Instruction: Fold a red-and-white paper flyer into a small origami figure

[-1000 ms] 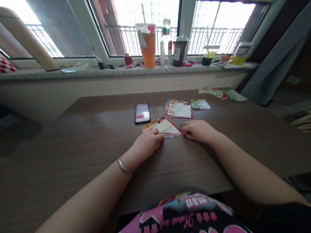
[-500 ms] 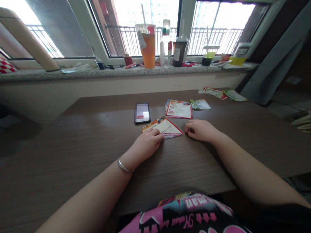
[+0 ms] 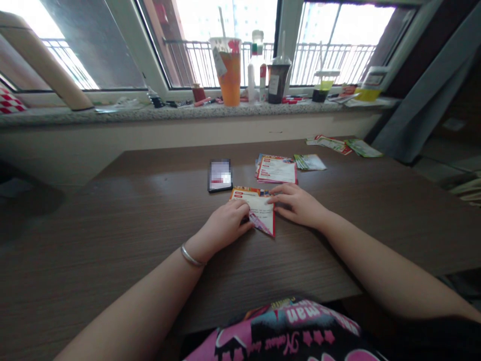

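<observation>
A printed paper card [image 3: 259, 204] with a red and orange border lies on the table in front of me. Its lower left corner is folded over, showing a purple patterned back. My left hand [image 3: 229, 220] grips that folded side, fingertips pressed on the paper and the thumb close to the fold. On the right, my right hand [image 3: 296, 204] rests with fingers apart, its fingertips touching the card's upper right part. Just behind the card sits a stack of similar red-edged cards [image 3: 278, 170], with green-edged cards [image 3: 310, 162] to its right.
A phone [image 3: 220, 175] lies left of the stack on the brown table [image 3: 131, 225]. More cards [image 3: 334, 144] are spread at the far right edge. Along the windowsill [image 3: 169, 114] stand an orange drink cup [image 3: 230, 75], a dark cup [image 3: 277, 82], bottles and small items.
The card has turned clockwise, its point now facing down toward me. My right hand has moved left, its fingers uncurling onto the card. My left hand stays nearly in place on it.
</observation>
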{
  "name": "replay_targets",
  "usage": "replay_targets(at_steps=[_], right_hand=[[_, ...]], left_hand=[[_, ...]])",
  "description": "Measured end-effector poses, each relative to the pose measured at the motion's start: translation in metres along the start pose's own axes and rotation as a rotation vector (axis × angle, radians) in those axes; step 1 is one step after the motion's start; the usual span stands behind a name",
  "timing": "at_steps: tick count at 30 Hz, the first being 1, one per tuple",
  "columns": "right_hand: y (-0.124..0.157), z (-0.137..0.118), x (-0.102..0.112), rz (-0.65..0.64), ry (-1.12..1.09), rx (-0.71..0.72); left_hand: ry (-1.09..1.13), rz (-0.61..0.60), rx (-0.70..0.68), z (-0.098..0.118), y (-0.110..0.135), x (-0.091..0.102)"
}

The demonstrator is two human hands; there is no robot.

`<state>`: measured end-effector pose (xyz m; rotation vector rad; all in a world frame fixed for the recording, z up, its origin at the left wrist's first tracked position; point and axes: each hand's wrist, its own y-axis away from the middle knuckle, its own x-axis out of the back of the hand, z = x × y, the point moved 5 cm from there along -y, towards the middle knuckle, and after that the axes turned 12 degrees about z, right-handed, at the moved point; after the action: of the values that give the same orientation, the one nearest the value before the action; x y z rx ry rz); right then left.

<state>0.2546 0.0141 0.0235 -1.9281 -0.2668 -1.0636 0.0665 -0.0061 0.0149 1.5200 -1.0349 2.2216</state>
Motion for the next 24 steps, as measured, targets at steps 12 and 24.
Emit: replay_targets(at_steps=[12, 24], right_hand=[[-0.0014, -0.0018, -0.0013, -0.022, -0.055, 0.064], [0.0013, -0.0026, -0.0048, -0.079, -0.111, 0.098]], left_hand=[[0.018, 0.034, -0.057, -0.0013, 0.0009, -0.0027], [-0.036, 0.067, -0.032, -0.0055, 0.0012, -0.0036]])
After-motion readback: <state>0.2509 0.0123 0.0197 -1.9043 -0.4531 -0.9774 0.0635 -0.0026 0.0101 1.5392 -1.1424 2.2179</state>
